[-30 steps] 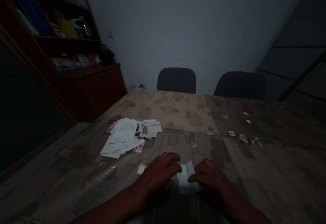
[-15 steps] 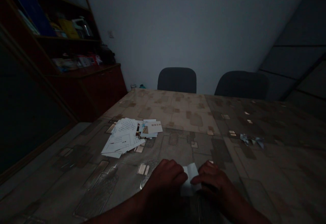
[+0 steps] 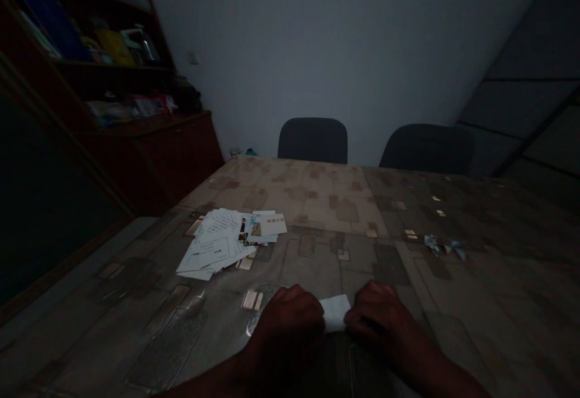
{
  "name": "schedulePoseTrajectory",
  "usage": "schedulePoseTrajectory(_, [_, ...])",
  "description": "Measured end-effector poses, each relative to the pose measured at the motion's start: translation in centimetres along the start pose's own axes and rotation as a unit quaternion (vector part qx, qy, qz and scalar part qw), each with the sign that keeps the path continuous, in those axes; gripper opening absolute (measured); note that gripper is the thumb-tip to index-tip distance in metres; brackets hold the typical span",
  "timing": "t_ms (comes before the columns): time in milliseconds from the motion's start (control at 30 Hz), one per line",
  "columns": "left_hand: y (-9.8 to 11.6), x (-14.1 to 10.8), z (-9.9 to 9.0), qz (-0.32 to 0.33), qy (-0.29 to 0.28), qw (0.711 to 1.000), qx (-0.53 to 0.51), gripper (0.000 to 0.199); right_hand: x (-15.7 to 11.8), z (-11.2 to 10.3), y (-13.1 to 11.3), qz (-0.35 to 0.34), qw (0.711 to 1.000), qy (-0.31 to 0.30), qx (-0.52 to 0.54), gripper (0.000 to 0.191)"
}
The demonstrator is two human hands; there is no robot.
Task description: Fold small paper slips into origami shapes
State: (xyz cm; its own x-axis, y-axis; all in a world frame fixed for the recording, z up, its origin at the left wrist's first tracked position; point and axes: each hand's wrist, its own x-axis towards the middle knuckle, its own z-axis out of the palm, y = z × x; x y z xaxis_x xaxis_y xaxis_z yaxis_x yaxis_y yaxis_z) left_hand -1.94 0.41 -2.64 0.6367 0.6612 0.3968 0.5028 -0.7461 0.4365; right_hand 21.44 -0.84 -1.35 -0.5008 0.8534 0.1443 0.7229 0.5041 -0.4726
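A small white piece of paper (image 3: 335, 313) spans the gap between my hands, low over the near part of the table. Its left end is pinched by my left hand (image 3: 294, 316), with the fingers curled. My right hand (image 3: 378, 313) grips the opposite end, fingers also closed. Both ends of the paper are hidden by the fingers. Ahead and to the left lies a loose pile of white sheets and printed cards (image 3: 212, 247), apart from both hands.
The table (image 3: 317, 180) has a patterned, shiny cover. A crumpled silvery scrap (image 3: 444, 246) lies on its right side. Two dark chairs (image 3: 312, 140) stand at the far edge. A wooden cabinet with shelves (image 3: 176, 150) is at the left by the wall.
The paper has gone from a creased, upright shape with a lower flap to a flatter, shorter strip. My right fingers have drawn back from its middle to its right end.
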Motion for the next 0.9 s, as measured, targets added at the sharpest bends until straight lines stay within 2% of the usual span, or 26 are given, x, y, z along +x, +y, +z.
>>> schedulePoseTrajectory(133, [0.4, 0.4, -0.2, -0.063, 0.004, 0.998, -0.029, 0.012, 0.5, -0.2, -0.5, 0.053, 0.998, -0.004, 0.015, 0.019])
schedulePoseTrajectory(300, [0.3, 0.7, 0.1, -0.141, 0.009, 0.989, -0.036, 0.012, 1.2, 0.3, -0.5, 0.119, 0.992, 0.019, -0.03, 0.024])
schedulePoseTrajectory(400, [0.3, 0.5, 0.3, -0.149, 0.015, 0.988, -0.048, 0.029, 1.5, 0.6, -0.5, 0.127, 0.99, 0.032, -0.043, 0.026])
schedulePoseTrajectory(500, [0.3, 0.5, 0.1, -0.128, 0.008, 0.991, -0.026, 0.043, 1.7, 0.6, -0.6, 0.131, 0.989, 0.037, -0.054, 0.027])
schedulePoseTrajectory(567, [0.5, 0.5, -0.3, -0.105, -0.012, 0.994, 0.021, 0.038, 1.8, 0.6, -0.8, 0.136, 0.988, 0.038, -0.063, 0.027])
schedulePoseTrajectory(667, [1.2, 0.3, -0.5, -0.074, -0.045, 0.989, 0.119, 0.021, 2.0, 0.4, -1.1, 0.147, 0.986, 0.034, -0.07, 0.026])
schedulePoseTrajectory(767, [1.9, -0.4, 0.0, 0.008, -0.076, 0.986, 0.149, 0.021, 2.0, 0.4, -1.2, 0.15, 0.986, 0.034, -0.069, 0.024])
schedulePoseTrajectory(833, [2.3, -1.0, 0.5, 0.052, -0.06, 0.982, 0.17, 0.028, 1.9, 0.6, -1.1, 0.148, 0.986, 0.038, -0.068, 0.023])
schedulePoseTrajectory(900, [2.4, -1.6, 0.9, 0.065, -0.051, 0.979, 0.186, 0.033, 1.8, 0.7, -0.9, 0.147, 0.986, 0.043, -0.065, 0.021])
